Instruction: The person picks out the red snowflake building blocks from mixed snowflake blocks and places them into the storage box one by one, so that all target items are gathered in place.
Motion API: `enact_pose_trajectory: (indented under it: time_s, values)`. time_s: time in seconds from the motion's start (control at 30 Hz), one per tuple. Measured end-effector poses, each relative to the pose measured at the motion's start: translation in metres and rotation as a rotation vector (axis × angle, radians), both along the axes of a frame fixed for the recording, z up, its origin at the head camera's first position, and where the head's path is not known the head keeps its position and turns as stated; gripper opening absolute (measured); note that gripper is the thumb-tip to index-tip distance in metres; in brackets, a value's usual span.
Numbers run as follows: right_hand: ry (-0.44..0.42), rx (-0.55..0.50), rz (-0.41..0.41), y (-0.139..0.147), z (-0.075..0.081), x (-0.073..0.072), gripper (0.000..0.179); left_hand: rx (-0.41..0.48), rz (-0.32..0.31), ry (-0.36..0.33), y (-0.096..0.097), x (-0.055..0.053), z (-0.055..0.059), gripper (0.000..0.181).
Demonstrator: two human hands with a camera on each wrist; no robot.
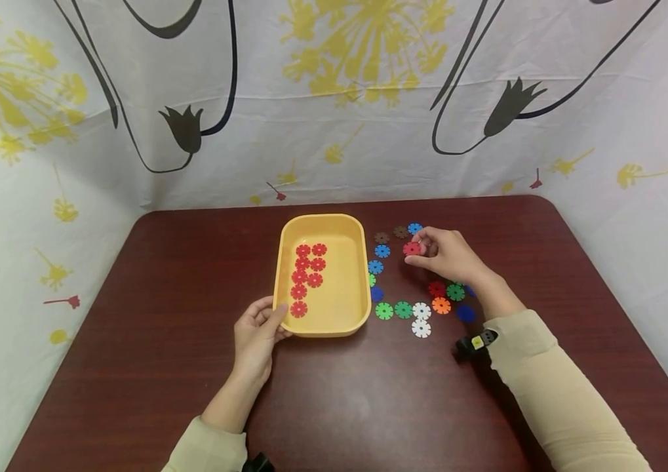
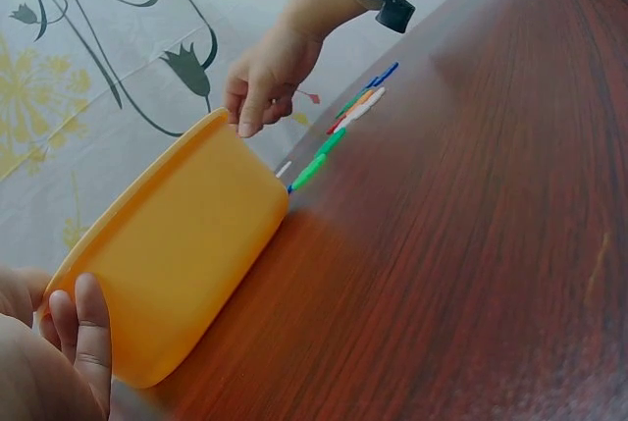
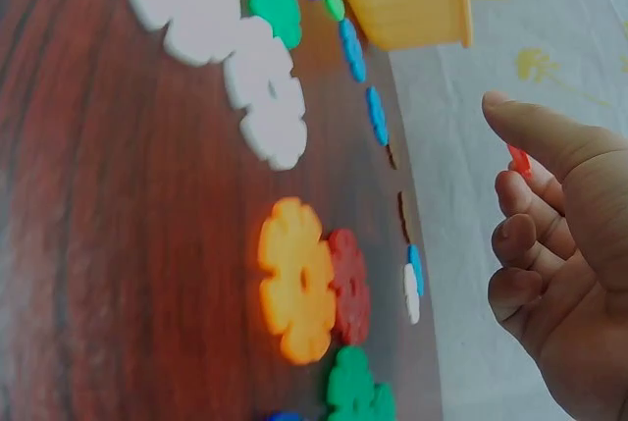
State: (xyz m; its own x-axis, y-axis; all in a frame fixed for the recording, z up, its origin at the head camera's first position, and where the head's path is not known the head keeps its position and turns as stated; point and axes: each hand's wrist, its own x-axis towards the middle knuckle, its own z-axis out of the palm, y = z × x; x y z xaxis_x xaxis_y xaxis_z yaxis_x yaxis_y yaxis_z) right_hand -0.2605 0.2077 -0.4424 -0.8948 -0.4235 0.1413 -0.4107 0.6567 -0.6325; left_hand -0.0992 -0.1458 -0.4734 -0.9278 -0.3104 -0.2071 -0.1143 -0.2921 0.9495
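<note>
My left hand (image 1: 255, 341) grips the near left corner of a yellow plastic tray (image 1: 345, 275), its thumb over the rim. In the left wrist view, its fingers lie against the outside of the tray wall (image 2: 177, 264). Several red notched snowflake discs (image 1: 299, 292) lie along the left side of the tray floor. My right hand (image 1: 453, 255), to the right of the tray, pinches another red snowflake disc (image 1: 412, 248) above the table. In the right wrist view, the thumb and palm (image 3: 589, 225) hide most of that disc.
On the dark wood table (image 1: 151, 341), loose discs ring the right hand: blue (image 1: 382, 251), brown (image 1: 400, 232), green (image 1: 403, 310), white (image 1: 421, 328), orange (image 1: 441, 305) and a red one (image 1: 436, 289). A patterned cloth (image 1: 322, 151) hangs behind the table. The right forearm partly covers some discs.
</note>
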Motion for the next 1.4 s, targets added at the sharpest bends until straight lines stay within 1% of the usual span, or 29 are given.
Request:
enact_pose_trajectory:
  time_s: [0.3, 0.5, 0.67, 0.8, 1.07, 1.4]
  values:
    - [0.04, -0.035, -0.026, -0.008, 0.005, 0.003, 0.038, -0.001, 0.001, 0.003, 0.001, 0.0, 0.0, 0.032]
    - [0.025, -0.069, -0.02, -0.013, 0.002, 0.005, 0.038, -0.017, -0.006, -0.01, 0.001, 0.002, -0.001, 0.036]
    - [0.016, -0.084, -0.018, -0.018, 0.001, 0.008, 0.037, -0.035, -0.001, -0.029, 0.0, 0.004, -0.002, 0.035]
    - [0.017, -0.096, -0.018, -0.023, 0.003, 0.011, 0.036, -0.042, -0.004, -0.024, 0.001, 0.003, -0.002, 0.037]
    - [0.044, -0.13, 0.02, -0.038, 0.011, 0.009, 0.036, -0.024, 0.008, -0.026, 0.001, 0.005, -0.002, 0.032]
    - [0.067, -0.148, 0.078, -0.057, 0.023, 0.005, 0.035, -0.026, 0.008, -0.013, 0.001, 0.002, 0.0, 0.032]
